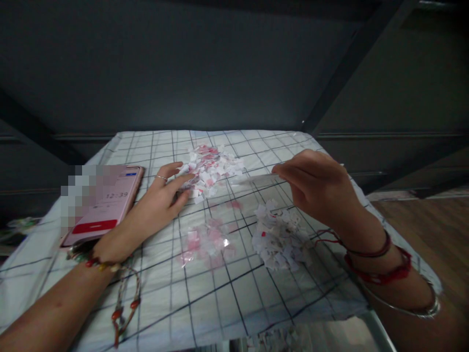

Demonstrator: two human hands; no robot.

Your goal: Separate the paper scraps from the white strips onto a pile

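Note:
My left hand (164, 193) rests at the left edge of a heap of small white and pink paper scraps (216, 168), its fingers apart and touching the scraps. Over the table, my right hand (311, 181) is closed in a pinch. From its fingertips a thin, pale, blurred strip (256, 178) reaches left toward the heap; its kind is not clear. Below the right hand lies a second pile of mostly white scraps (280, 237). Between the hands and nearer to me are shiny, see-through pink pieces (208, 242), spread loosely.
A phone (106, 205) in a pink case lies left of my left forearm, its screen lit. The table wears a white checked cloth (154, 303). Dark panels (205, 68) rise behind it. At the near edge is a partly visible container (315, 337). Wooden floor (436, 225) shows at right.

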